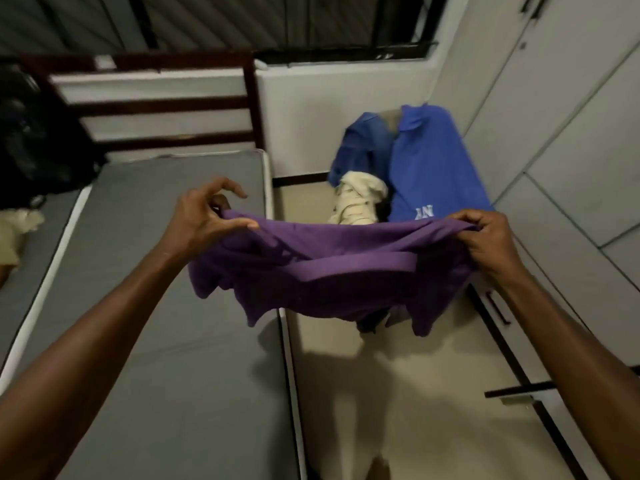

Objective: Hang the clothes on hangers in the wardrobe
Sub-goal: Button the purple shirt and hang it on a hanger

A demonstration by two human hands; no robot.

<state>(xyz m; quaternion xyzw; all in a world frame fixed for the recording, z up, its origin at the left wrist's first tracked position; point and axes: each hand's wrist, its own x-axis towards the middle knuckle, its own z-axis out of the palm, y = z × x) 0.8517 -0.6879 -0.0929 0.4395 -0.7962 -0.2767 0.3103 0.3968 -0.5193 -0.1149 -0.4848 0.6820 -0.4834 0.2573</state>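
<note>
Fingers (254,224) of both hands are pinching the purple shirt (332,271) by its upper edge, stretching it mid-frame above the floor beside the bed (156,306), likely straightening it; next it needs a hanger, none visible.

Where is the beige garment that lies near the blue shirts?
In the head view the beige garment is right of centre, against the lower edge of the darker blue shirt and left of the brighter blue shirt, just beyond the held purple shirt.
</note>
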